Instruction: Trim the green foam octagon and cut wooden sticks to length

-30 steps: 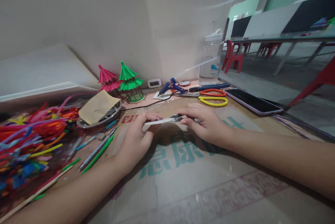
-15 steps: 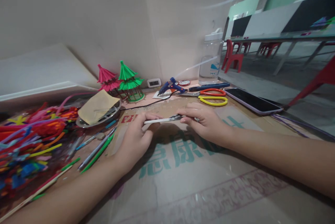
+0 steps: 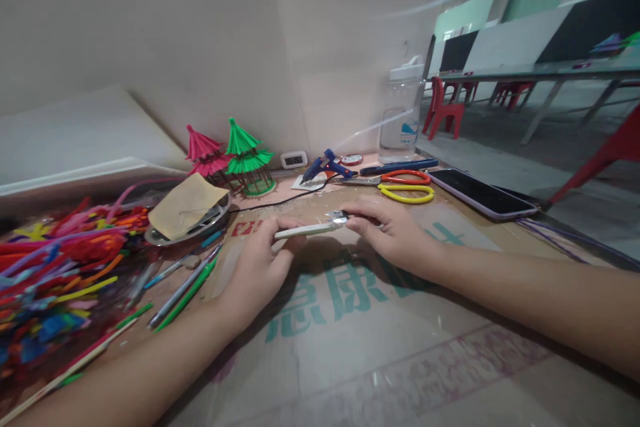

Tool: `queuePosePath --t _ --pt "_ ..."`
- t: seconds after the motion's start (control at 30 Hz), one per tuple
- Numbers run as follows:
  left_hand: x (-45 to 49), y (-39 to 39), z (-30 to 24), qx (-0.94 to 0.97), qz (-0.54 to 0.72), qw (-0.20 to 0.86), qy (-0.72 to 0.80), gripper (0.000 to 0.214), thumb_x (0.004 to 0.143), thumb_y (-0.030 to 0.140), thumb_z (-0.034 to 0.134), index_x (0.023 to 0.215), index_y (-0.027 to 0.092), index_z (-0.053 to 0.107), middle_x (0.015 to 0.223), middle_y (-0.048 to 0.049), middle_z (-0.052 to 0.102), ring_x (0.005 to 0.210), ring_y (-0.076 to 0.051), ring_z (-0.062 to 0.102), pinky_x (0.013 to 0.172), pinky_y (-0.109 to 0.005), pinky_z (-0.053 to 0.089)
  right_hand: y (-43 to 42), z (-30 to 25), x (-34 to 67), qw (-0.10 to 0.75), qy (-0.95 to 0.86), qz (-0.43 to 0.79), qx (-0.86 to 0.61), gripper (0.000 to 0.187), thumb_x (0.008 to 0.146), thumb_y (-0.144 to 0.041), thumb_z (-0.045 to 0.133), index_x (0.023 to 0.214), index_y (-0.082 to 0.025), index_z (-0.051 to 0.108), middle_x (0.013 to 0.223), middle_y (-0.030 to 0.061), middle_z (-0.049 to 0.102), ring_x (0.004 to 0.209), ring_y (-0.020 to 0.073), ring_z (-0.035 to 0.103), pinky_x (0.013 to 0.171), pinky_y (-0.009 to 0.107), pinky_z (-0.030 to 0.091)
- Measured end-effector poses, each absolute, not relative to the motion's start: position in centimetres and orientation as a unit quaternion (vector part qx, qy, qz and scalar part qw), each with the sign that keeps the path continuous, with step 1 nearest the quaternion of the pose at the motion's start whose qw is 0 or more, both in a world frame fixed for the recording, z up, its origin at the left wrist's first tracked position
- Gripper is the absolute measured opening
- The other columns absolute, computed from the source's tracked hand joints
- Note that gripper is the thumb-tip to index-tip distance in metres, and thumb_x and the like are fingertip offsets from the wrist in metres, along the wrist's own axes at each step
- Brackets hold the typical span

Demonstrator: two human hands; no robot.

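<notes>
Closest in, the cardboard (image 3: 350, 354) lies flat on the worktop (image 3: 285, 185), printed with green characters and a purplish band. Left of the cardboard, a pale wooden stick (image 3: 75, 367) slants away, and nearer its left edge a silver pen (image 3: 183, 289) lies beside a green strip (image 3: 185, 298).

Above the cardboard's middle, the left hand (image 3: 265, 260) has its thumb and fingers pinched on one end of a slim white piece (image 3: 310, 230). The right hand (image 3: 400, 234) has its fingers clamped on the other, dark and silvery end; exactly what that end is cannot be made out. The piece is held clear of the cardboard, nearly level.

Well left of the cardboard spreads a heap of fuzzy coloured strips (image 3: 60, 260); beyond its far left corner, a yellowish sheet (image 3: 187, 207) covers much of a metal dish (image 3: 165, 240).

At the cardboard's far right is a phone (image 3: 483, 194); along its far edge are scissors (image 3: 377, 181) with red and yellow handles. Past that edge stand a blue glue gun (image 3: 327, 164), pink (image 3: 205, 150) and green (image 3: 245, 154) tiered models, and a clear bottle (image 3: 399, 114).
</notes>
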State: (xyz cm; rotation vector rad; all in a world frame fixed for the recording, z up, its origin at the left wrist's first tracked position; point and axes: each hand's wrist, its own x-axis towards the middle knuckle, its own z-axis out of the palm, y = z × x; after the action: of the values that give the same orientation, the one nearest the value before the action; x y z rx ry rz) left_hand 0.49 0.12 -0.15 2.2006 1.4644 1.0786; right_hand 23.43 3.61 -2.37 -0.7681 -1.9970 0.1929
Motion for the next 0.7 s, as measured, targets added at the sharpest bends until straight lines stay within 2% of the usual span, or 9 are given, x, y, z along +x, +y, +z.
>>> queuePosePath --t 0.1,0.27,0.43,0.7 --pt "0.51 0.12 -0.15 0.761 0.387 0.146 0.5 0.01 0.086 0.018 0.053 0.094 0.021 0.058 0.103 -0.004 0.067 0.099 -0.019 0.062 0.087 -0.034 0.05 3.59 -2.32 23.44 0.471 -0.821 0.079 -0.314 0.022 0.093 -0.028 0.053 0.104 -0.018 0.07 0.087 0.0068 0.07 0.082 0.0197 0.063 0.075 0.034 0.05" --pt "0.57 0.1 -0.04 0.783 0.385 0.126 0.472 0.016 0.082 0.011 0.052 0.093 0.02 0.059 0.103 -0.0043 0.069 0.101 -0.019 0.064 0.091 -0.035 0.05 3.36 -2.2 23.44 0.452 -0.841 0.063 -0.292 0.021 0.093 -0.027 0.052 0.101 -0.018 0.07 0.08 0.0056 0.067 0.077 0.019 0.061 0.071 0.033 0.048" --pt "0.62 -0.09 0.11 0.798 0.362 0.118 0.468 0.022 0.078 0.006 0.05 0.093 0.02 0.059 0.102 -0.004 0.07 0.099 -0.019 0.065 0.088 -0.033 0.051 3.19 -2.25 23.43 0.425 -0.864 0.052 -0.265 0.024 0.094 -0.027 0.051 0.105 -0.016 0.069 0.078 0.0059 0.064 0.077 0.0195 0.057 0.068 0.032 0.044" --pt "0.42 0.06 -0.3 0.784 0.389 0.121 0.469 0.025 0.078 0.003 0.049 0.095 0.019 0.059 0.105 -0.0052 0.068 0.102 -0.018 0.063 0.093 -0.035 0.049 3.26 -2.23 23.4 0.447 -0.845 0.062 -0.285 0.021 0.094 -0.026 0.051 0.102 -0.017 0.069 0.079 0.0056 0.066 0.077 0.0189 0.059 0.07 0.032 0.046"
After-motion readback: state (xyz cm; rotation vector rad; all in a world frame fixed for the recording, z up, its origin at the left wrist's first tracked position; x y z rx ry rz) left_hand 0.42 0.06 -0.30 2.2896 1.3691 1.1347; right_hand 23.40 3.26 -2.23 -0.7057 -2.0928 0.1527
